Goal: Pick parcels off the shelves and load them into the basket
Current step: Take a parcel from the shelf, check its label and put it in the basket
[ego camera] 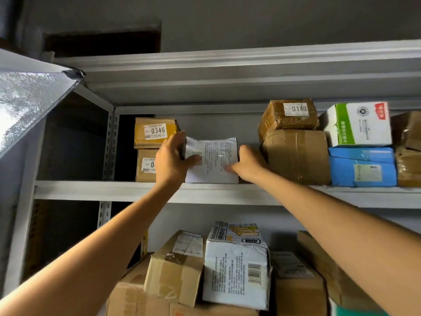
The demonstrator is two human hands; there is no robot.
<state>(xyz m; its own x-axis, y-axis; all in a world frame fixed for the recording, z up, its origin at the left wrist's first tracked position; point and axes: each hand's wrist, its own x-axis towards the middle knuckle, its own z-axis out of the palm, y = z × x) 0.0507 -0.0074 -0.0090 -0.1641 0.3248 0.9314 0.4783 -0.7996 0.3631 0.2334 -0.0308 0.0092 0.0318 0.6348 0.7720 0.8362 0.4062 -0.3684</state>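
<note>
Item: white parcel (211, 160), standing on the upper shelf (102, 190), grasped by the left hand (169, 160) at its 9 o'clock and the right hand (247, 165) at its 3 o'clock; pick begun, apparently not yet lifted; other parcels (237, 265) remain shelved at 6 o'clock; basket out of view.

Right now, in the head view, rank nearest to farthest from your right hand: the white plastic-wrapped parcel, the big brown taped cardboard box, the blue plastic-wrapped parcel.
1. The white plastic-wrapped parcel: the right hand grips it.
2. The big brown taped cardboard box: just right of the hand.
3. The blue plastic-wrapped parcel: far right.
</note>
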